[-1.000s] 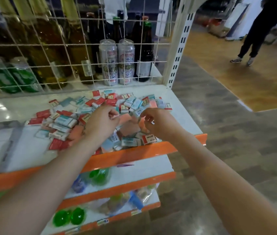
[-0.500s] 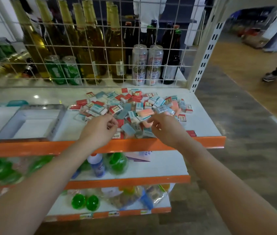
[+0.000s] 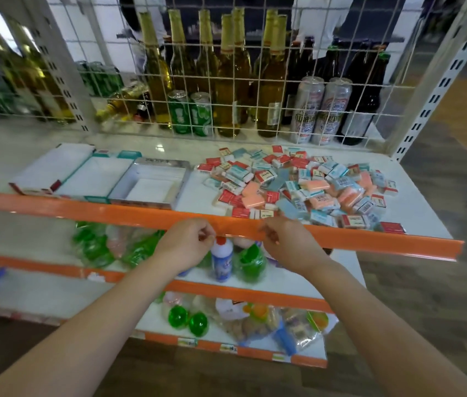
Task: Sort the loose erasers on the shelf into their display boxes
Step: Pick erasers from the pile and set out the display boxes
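A heap of loose erasers (image 3: 298,184) in red, teal, blue and salmon wrappers covers the right half of the white top shelf (image 3: 415,207). To its left stand three display boxes with nothing in them: a red-trimmed one (image 3: 52,167), a teal-trimmed one (image 3: 97,179) and a silver one (image 3: 152,186). My left hand (image 3: 186,245) and my right hand (image 3: 286,242) hover side by side just below the shelf's orange front edge (image 3: 112,210), apart from the heap. The fingers of both hands are curled, and I see nothing in them.
A white wire grid (image 3: 226,90) backs the shelf, with bottles and cans behind it. Lower shelves hold green toys in bags and a small bottle (image 3: 222,259). Wooden floor opens to the right.
Both hands have drawn back from the eraser heap to below the orange edge. The view has swung left and pulled back, bringing all three boxes into sight.
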`<act>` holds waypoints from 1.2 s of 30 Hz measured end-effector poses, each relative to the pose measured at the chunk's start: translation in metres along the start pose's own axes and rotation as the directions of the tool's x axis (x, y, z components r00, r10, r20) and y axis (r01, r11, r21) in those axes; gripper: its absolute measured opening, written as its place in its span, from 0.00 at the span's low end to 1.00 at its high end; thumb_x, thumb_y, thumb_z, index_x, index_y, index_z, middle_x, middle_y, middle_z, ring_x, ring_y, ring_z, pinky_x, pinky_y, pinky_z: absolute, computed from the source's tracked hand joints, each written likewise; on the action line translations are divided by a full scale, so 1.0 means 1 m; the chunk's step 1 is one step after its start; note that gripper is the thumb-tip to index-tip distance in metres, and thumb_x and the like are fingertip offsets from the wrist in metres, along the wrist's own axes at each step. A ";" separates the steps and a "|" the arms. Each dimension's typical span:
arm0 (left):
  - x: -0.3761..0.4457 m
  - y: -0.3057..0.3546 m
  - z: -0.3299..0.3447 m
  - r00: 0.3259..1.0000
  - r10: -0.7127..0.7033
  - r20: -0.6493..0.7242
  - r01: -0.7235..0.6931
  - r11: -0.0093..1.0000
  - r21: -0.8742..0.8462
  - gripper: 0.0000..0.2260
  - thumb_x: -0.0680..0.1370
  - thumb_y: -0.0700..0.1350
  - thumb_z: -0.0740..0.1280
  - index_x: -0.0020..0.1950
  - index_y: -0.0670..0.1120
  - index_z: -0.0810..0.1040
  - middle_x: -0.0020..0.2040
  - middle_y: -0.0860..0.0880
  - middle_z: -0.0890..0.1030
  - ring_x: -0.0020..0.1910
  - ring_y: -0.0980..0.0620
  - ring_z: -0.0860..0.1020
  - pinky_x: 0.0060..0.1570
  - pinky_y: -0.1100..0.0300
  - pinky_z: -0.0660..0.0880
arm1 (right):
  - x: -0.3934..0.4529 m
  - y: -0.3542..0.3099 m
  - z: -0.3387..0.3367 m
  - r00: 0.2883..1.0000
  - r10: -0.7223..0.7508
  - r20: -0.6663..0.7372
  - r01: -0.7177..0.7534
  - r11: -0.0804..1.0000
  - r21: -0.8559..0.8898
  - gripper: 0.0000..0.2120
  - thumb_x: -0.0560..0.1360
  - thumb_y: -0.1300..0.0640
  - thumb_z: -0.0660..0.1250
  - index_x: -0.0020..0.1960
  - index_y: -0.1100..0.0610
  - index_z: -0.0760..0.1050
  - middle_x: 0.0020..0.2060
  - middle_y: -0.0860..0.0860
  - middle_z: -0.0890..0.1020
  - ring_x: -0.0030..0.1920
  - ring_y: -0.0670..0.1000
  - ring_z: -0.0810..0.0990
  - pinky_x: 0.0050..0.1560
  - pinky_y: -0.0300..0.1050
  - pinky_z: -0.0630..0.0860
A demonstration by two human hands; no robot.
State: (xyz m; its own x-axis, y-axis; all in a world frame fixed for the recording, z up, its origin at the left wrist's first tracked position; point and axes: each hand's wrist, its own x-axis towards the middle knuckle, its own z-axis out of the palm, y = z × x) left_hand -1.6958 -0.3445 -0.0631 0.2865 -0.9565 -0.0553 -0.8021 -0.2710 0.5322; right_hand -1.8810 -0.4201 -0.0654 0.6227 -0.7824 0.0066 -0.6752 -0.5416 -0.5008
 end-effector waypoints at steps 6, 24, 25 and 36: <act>-0.011 -0.015 -0.008 0.997 -0.075 0.008 0.075 0.997 0.032 0.06 0.77 0.42 0.63 0.49 0.45 0.80 0.46 0.51 0.80 0.48 0.52 0.78 0.48 0.60 0.73 | 0.011 -0.013 0.010 0.995 -0.076 0.066 0.077 0.997 -0.015 0.13 0.76 0.59 0.60 0.59 0.58 0.74 0.52 0.54 0.79 0.51 0.53 0.77 0.51 0.46 0.74; 0.089 0.011 -0.024 0.987 -0.106 -0.124 0.094 0.991 -0.097 0.14 0.76 0.47 0.66 0.60 0.43 0.76 0.57 0.44 0.78 0.56 0.47 0.76 0.57 0.54 0.73 | 0.105 0.010 -0.046 0.999 0.017 -0.036 -0.019 0.998 -0.068 0.16 0.74 0.63 0.62 0.61 0.55 0.73 0.54 0.56 0.78 0.50 0.54 0.77 0.44 0.43 0.72; 0.097 0.012 -0.021 0.985 -0.123 -0.124 0.113 0.990 -0.082 0.15 0.76 0.47 0.66 0.60 0.43 0.76 0.57 0.44 0.78 0.56 0.46 0.76 0.56 0.53 0.73 | 0.110 0.012 -0.046 0.999 0.019 -0.039 -0.022 0.997 -0.074 0.16 0.74 0.63 0.62 0.62 0.55 0.73 0.55 0.56 0.77 0.52 0.54 0.76 0.45 0.43 0.72; 0.150 0.025 -0.003 0.941 -0.327 -0.087 0.296 0.919 -0.260 0.16 0.76 0.52 0.67 0.30 0.48 0.71 0.26 0.53 0.70 0.25 0.58 0.69 0.21 0.69 0.62 | 0.150 0.024 -0.047 1.000 0.018 0.000 -0.018 0.995 -0.099 0.19 0.76 0.60 0.61 0.67 0.56 0.69 0.60 0.57 0.76 0.59 0.54 0.75 0.56 0.46 0.72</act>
State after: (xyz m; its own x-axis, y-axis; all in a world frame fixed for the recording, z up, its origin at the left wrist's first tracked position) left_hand -1.6710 -0.4948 -0.0558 0.5776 -0.8018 -0.1531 -0.5160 -0.5039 0.6927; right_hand -1.8224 -0.5650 -0.0353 0.6104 -0.7921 -0.0019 -0.7221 -0.5555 -0.4123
